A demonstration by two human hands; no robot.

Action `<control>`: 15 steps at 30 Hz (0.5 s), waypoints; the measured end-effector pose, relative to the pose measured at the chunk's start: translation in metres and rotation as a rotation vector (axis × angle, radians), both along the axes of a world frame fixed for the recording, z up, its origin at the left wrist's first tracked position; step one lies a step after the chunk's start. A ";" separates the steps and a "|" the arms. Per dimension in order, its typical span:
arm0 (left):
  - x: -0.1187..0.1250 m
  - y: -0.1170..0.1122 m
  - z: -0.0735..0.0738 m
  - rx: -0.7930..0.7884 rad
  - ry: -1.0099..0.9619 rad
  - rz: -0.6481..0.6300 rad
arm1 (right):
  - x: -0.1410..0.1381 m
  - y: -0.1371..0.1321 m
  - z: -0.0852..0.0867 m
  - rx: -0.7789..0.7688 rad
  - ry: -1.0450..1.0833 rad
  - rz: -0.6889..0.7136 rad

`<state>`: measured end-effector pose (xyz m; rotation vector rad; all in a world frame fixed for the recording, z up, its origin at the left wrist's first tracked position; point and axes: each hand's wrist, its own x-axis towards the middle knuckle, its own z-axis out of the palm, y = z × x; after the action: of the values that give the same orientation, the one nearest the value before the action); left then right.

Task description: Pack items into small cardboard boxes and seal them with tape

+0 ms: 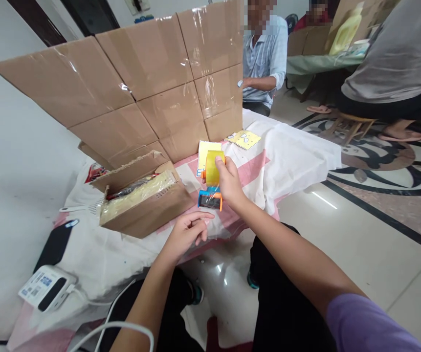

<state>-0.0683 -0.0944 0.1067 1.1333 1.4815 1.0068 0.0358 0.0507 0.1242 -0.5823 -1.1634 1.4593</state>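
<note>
My right hand (229, 182) grips a tape dispenser (210, 200) with a blue and orange frame and a roll of yellow tape (214, 168). The thumb lies on the roll, and the dispenser's head points down toward me over the table. Just left of it and lower, my left hand (189, 231) holds nothing. Its index finger is stretched out while the other fingers bend loosely. Partly behind the roll is a yellow printed card (203, 149). Farther back, another yellow card piece (246, 139) lies on the cloth.
A tall taped cardboard screen (151, 78) stands behind an open cardboard box (147, 210) of wrapped items. At left are a white boxy device (47, 288) with a cable and a black flat object (58, 244). One person (269, 54) sits beyond the screen, another (393, 63) on a stool at right.
</note>
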 end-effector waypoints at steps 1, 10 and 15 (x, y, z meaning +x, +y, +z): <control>-0.001 0.000 -0.001 0.007 0.020 -0.016 | 0.000 0.000 0.000 0.013 -0.021 -0.026; -0.001 -0.005 0.004 -0.014 0.063 -0.125 | 0.008 -0.006 0.005 0.066 -0.052 -0.084; 0.004 -0.005 0.005 -0.034 0.009 -0.165 | 0.006 -0.006 -0.002 0.096 -0.049 -0.067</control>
<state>-0.0647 -0.0998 0.1119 1.2156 1.3821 0.8607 0.0423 0.0447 0.1221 -0.5874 -1.2344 1.3314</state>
